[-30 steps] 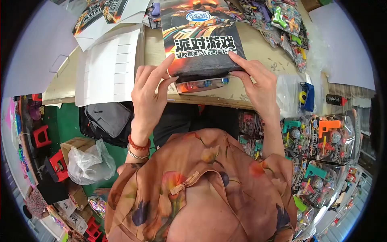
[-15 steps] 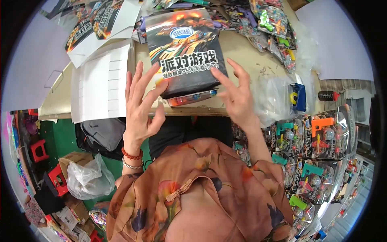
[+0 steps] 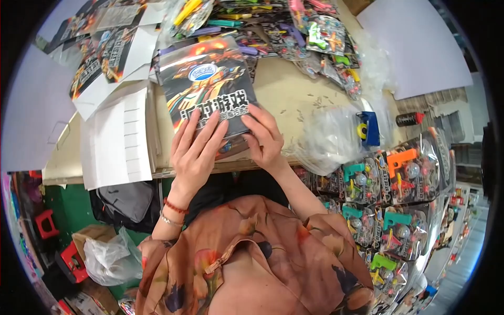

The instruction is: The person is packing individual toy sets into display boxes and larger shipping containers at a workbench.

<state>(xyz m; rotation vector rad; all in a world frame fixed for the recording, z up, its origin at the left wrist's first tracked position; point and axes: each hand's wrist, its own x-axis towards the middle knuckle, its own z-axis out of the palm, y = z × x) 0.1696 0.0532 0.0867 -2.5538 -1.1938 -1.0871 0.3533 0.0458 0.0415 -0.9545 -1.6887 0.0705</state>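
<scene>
A dark printed cardboard box [image 3: 207, 79] with a blue-and-white oval lies in front of me on the table. My left hand [image 3: 197, 147] rests on its near left part with the fingers stretched out flat. At the near right corner, my right hand [image 3: 265, 139] has its fingers over the top face and its thumb bent in at the near edge, gripping the box. Something colourful [image 3: 233, 147] shows below the box's near edge, between my hands. Its details are partly hidden by my fingers.
Stacked white sheets [image 3: 113, 136] and flat printed cartons [image 3: 113, 50] lie to the left. Bagged toys [image 3: 294, 37] pile up at the back. To the right are clear plastic bags [image 3: 328, 139], a blue tape dispenser [image 3: 371, 128] and packaged toy guns [image 3: 401, 173]. The table's front edge [image 3: 236, 165] runs before me.
Both hands, held spread just over the box half a second ago, have come down onto it. My right hand has closed on the near right corner. The whole view has shifted a little.
</scene>
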